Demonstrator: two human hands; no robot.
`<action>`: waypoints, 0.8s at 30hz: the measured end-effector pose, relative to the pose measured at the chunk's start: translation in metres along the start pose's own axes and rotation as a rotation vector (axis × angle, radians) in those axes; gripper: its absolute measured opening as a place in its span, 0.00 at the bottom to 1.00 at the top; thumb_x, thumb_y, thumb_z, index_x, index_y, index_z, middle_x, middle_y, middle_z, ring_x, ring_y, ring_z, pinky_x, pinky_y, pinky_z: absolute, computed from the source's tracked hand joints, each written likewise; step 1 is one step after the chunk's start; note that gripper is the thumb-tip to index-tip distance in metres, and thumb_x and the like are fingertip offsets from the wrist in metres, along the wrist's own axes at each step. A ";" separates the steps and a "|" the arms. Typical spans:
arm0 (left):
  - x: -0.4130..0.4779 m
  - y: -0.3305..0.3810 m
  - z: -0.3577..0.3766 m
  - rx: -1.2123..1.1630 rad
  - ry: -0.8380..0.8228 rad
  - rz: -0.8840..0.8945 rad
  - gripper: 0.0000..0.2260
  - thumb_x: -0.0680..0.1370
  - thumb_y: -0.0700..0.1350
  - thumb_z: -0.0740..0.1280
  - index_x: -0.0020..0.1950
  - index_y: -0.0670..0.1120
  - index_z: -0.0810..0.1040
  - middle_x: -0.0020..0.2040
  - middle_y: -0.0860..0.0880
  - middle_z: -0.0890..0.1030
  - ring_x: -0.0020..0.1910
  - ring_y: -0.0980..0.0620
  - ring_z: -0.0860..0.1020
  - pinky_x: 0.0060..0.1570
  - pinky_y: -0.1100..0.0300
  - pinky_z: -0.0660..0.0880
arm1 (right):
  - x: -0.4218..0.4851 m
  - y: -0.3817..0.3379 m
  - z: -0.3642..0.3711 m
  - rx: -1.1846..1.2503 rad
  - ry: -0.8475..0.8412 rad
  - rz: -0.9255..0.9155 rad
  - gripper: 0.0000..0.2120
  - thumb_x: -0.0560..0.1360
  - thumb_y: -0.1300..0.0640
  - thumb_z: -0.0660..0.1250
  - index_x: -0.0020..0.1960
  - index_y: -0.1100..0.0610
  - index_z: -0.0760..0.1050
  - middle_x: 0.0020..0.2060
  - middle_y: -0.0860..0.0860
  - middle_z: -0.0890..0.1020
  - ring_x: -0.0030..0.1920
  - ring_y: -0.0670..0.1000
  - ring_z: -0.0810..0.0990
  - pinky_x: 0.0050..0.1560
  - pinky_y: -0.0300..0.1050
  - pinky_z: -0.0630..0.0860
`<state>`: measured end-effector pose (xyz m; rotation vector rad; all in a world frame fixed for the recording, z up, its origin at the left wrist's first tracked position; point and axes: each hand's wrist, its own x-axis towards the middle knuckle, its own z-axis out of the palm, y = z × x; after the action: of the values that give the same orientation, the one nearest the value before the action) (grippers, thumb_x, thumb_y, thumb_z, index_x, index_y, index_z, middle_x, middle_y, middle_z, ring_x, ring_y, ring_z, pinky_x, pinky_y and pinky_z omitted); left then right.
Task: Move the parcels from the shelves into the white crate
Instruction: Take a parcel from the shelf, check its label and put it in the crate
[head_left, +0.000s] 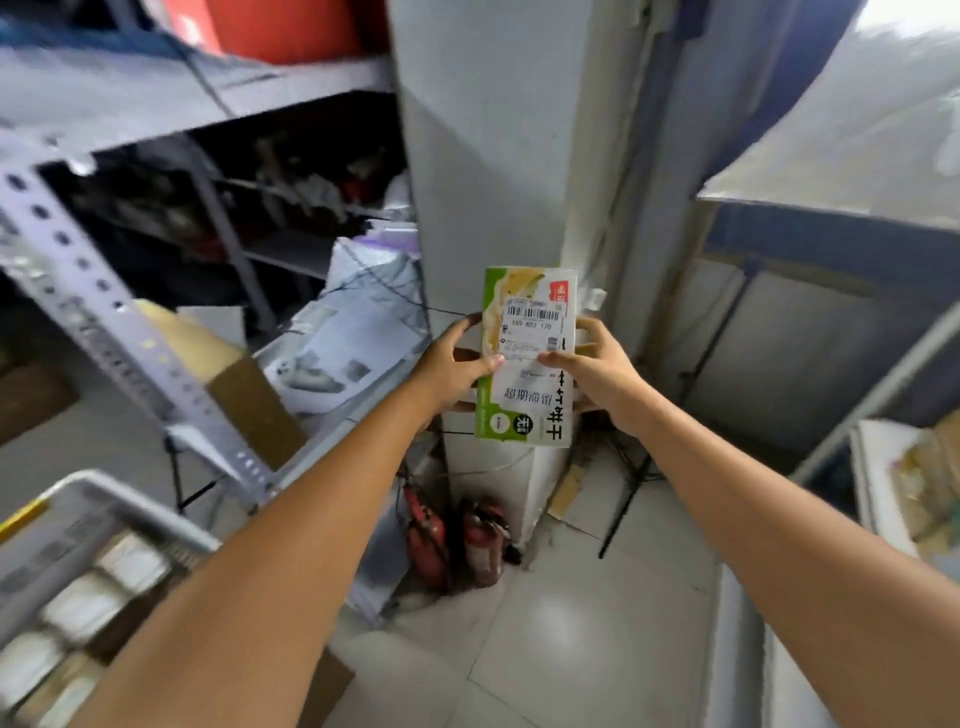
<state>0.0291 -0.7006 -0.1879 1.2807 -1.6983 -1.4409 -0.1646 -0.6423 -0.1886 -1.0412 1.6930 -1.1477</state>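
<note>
A green and white box parcel (527, 358) with a barcode label is held upright in the air in front of a grey pillar (493, 156). My left hand (452, 371) grips its left edge, thumb across the front. My right hand (597, 371) grips its right edge the same way. The white crate (119, 499) sits at the lower left, blurred, with several parcels inside. On the left metal shelving (104, 301) lie a brown cardboard box (244, 384) and grey plastic mailers (343, 338).
Two red fire extinguishers (457, 540) stand on the tiled floor at the pillar's foot. A black tripod stand (628, 493) is beside them. Another shelf unit (831, 218) runs along the right, with packages (924, 483) on its lower level.
</note>
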 end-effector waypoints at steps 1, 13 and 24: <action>-0.008 -0.006 -0.010 0.009 0.051 0.001 0.29 0.76 0.46 0.73 0.74 0.59 0.66 0.62 0.51 0.76 0.58 0.45 0.79 0.52 0.42 0.81 | 0.001 -0.001 0.012 -0.009 -0.043 -0.011 0.28 0.72 0.55 0.74 0.67 0.47 0.65 0.51 0.51 0.83 0.48 0.54 0.84 0.43 0.59 0.83; -0.148 -0.070 -0.158 0.009 0.445 -0.197 0.33 0.76 0.50 0.73 0.77 0.59 0.60 0.61 0.50 0.79 0.55 0.50 0.80 0.56 0.43 0.79 | -0.043 -0.030 0.199 -0.115 -0.488 -0.154 0.26 0.72 0.54 0.75 0.65 0.51 0.65 0.51 0.53 0.83 0.46 0.53 0.85 0.48 0.56 0.83; -0.251 -0.136 -0.284 -0.123 0.591 -0.292 0.32 0.76 0.47 0.73 0.75 0.59 0.60 0.55 0.44 0.79 0.49 0.50 0.82 0.38 0.49 0.83 | -0.099 -0.049 0.373 -0.183 -0.726 -0.160 0.26 0.73 0.55 0.73 0.64 0.50 0.62 0.53 0.50 0.78 0.50 0.52 0.82 0.40 0.51 0.82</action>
<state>0.4142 -0.5838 -0.2043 1.7216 -1.0515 -1.1327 0.2227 -0.6638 -0.2170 -1.5038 1.1544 -0.5889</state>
